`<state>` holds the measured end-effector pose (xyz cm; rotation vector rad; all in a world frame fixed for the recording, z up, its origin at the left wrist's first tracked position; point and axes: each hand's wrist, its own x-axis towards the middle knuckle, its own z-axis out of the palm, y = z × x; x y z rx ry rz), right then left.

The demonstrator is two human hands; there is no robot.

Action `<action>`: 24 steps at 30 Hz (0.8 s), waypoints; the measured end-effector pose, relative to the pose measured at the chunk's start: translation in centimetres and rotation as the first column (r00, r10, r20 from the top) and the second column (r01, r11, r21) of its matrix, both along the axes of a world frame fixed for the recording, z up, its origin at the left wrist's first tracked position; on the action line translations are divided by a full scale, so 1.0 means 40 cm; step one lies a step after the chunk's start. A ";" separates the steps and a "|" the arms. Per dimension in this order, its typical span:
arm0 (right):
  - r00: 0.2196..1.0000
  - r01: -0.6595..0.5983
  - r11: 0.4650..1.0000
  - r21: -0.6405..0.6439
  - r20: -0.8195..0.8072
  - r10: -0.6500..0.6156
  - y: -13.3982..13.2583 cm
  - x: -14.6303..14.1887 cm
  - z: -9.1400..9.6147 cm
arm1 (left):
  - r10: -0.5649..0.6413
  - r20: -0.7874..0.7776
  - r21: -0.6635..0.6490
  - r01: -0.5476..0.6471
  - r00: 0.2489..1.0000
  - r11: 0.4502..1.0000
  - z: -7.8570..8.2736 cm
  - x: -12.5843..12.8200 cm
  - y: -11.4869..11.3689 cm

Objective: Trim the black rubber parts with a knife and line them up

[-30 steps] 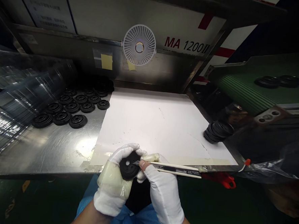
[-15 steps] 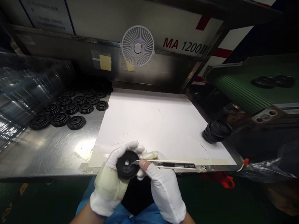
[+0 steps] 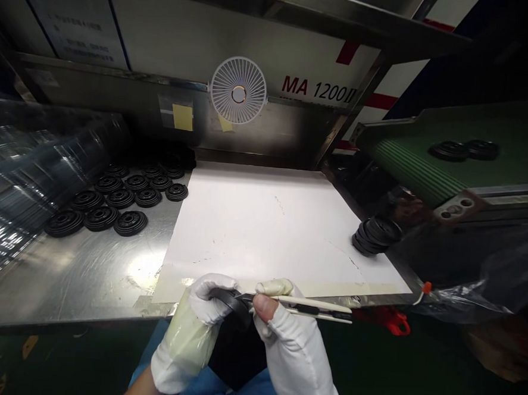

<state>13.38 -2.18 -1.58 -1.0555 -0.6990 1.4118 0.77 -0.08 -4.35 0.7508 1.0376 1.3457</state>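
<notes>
In a white glove, my left hand is closed on a black round plastic part, which is tilted so that its edge faces me. My gloved right hand, with the thumb bare, grips a slim utility knife with a white and black handle. The knife's blade end reaches the part's rim; whether it touches cannot be made out. Both hands are close together just in front of the table's near edge.
A white sheet covers the middle of the metal table. Several black parts lie on the left, beside clear plastic trays. A leaning stack of black parts stands at right, below a green conveyor. A fan hangs behind.
My left hand has turned the black part from face-up to edge-on, its fingers now curled over it. The knife stays in my right hand. The camera view has shifted slightly.
</notes>
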 end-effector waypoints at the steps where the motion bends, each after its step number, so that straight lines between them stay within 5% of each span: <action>1: 0.999 -0.004 1.000 -0.006 0.043 0.004 -0.002 -0.003 -0.001 | 0.000 0.019 0.016 0.000 1.000 1.000 0.002 0.002 0.000; 9: 0.996 0.044 0.999 -0.016 0.074 -0.042 -0.012 -0.020 0.008 | -0.010 0.124 0.054 0.004 0.992 0.999 -0.014 0.003 -0.008; 16: 0.997 0.034 0.999 0.019 0.070 -0.035 -0.014 -0.014 0.009 | 0.003 0.057 0.018 -0.004 0.998 1.000 -0.006 0.008 -0.005; 24: 0.984 -0.173 0.984 0.040 0.041 0.171 -0.003 0.020 0.012 | -0.063 0.050 -0.028 0.064 0.997 0.998 -0.011 0.004 -0.004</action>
